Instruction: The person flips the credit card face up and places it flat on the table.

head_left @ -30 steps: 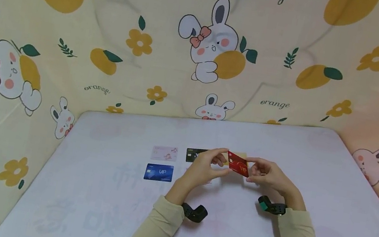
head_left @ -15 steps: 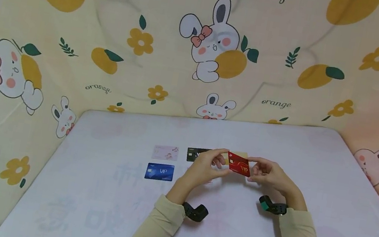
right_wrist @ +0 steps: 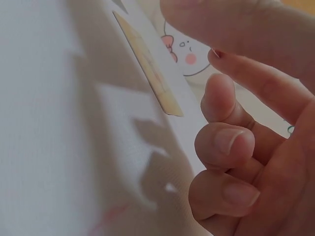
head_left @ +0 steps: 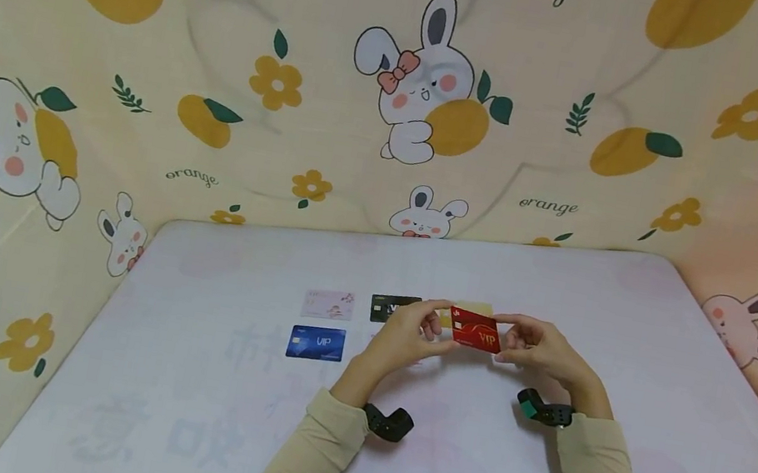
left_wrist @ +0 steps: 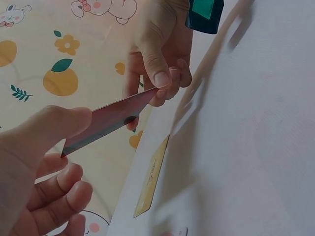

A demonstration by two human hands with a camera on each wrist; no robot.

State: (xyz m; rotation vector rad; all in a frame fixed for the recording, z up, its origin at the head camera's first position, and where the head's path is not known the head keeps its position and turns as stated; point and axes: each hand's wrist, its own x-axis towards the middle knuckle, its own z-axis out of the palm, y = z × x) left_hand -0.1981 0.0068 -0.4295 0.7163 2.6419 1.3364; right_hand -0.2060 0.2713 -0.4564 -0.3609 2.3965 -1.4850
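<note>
A red VIP card [head_left: 475,330] is held up above the table, its printed face towards the head camera. My left hand [head_left: 403,334] pinches its left end between thumb and fingers, the other fingers curled below, as the left wrist view shows. At the opposite end, my right hand [head_left: 537,351] pinches the card's edge with thumb and index finger. The card appears edge-on in the left wrist view and is almost wholly out of sight in the right wrist view. Behind it a gold card [left_wrist: 152,177] lies flat on the table, partly covered in the head view.
Left of the hands lie a black card [head_left: 387,308], a pale pink card [head_left: 328,304] and a blue VIP card [head_left: 316,343]. Another pale card is mostly hidden under my left hand. A patterned cloth [head_left: 271,158] rises behind the white table [head_left: 173,369].
The red card has turned a little between the fingers, so its face looks flatter and squarer to the head camera. Its left end shifted slightly left and down; the right hand hardly moved.
</note>
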